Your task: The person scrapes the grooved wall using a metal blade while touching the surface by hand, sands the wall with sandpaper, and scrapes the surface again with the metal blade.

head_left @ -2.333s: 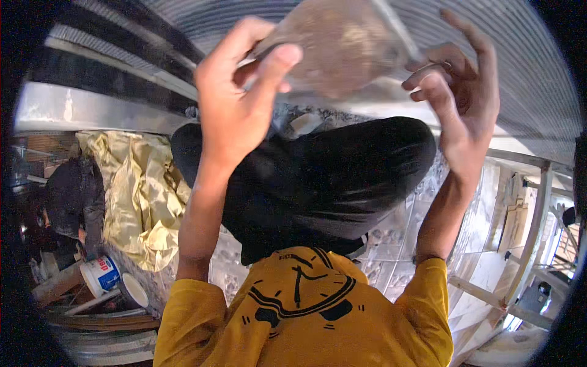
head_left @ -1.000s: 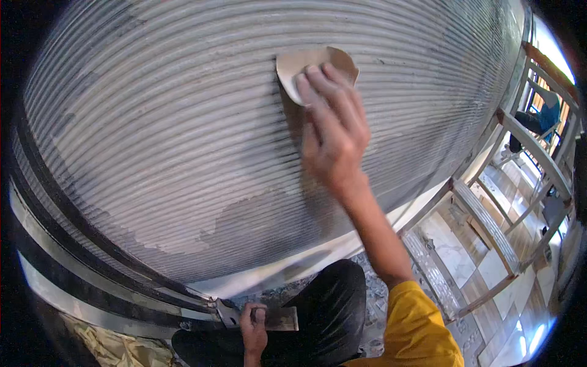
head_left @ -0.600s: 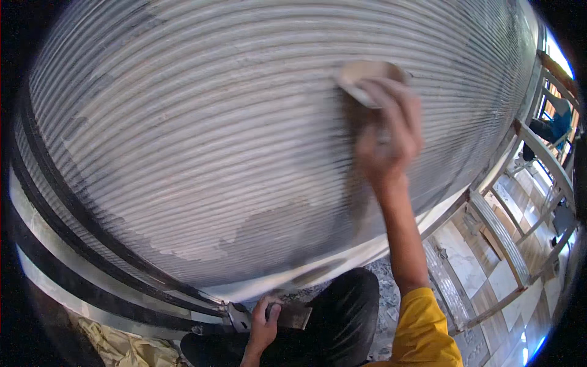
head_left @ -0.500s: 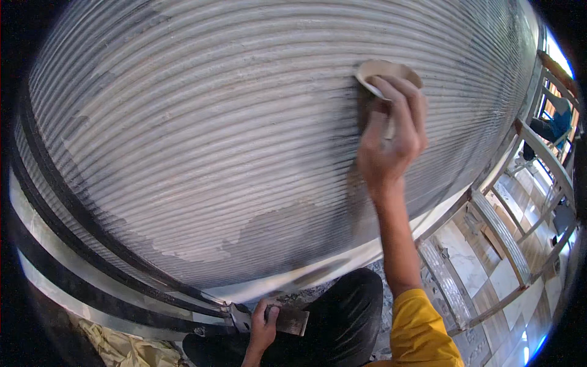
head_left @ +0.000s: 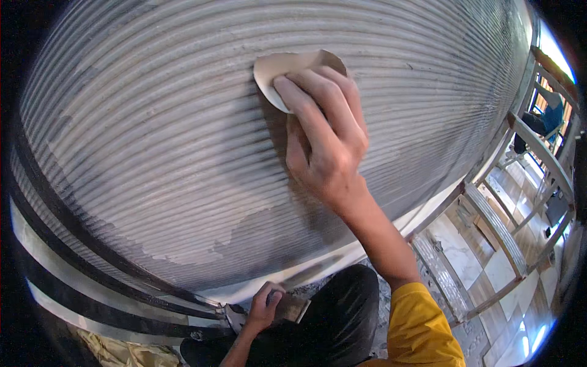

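Note:
My right hand [head_left: 324, 134] presses a beige sheet of sandpaper [head_left: 287, 67] flat against a ribbed, grey-white wall panel [head_left: 153, 134] that fills most of the view. Fingers lie spread over the sheet. My left hand [head_left: 264, 306] is low down near my lap, closed around a small flat brownish piece [head_left: 295, 307], likely another bit of sandpaper. My black trousers [head_left: 330, 324] and yellow sleeve [head_left: 422, 330] show at the bottom.
Dark and pale moulding strips [head_left: 73, 287] run below the panel at the lower left. A wooden frame or ladder [head_left: 513, 183] stands at right over a tiled floor [head_left: 489, 269]. Another person in blue [head_left: 547, 116] is at the far right. Yellow cloth [head_left: 116, 355] lies at bottom left.
My right hand has slid the sandpaper leftward across the ribbed panel from half a second ago. The left hand stays low on its small piece.

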Demonstrator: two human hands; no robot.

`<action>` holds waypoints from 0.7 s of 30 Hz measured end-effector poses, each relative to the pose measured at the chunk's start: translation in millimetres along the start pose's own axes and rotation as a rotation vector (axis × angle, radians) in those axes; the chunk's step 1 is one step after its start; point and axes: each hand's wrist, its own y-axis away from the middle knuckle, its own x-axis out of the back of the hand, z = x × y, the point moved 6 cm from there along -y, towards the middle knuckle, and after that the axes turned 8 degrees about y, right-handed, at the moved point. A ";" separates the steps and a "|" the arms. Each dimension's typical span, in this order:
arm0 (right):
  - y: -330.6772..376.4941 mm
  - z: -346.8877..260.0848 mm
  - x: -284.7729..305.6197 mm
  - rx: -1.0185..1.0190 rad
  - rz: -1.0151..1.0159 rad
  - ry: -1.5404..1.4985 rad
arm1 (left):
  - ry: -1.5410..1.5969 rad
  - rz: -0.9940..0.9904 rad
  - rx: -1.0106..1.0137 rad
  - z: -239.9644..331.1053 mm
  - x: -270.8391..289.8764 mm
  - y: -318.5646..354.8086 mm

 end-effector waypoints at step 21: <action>-8.8 49.0 27.5 -0.126 0.099 0.188 | 0.094 -0.043 0.041 -40.7 -7.7 -13.0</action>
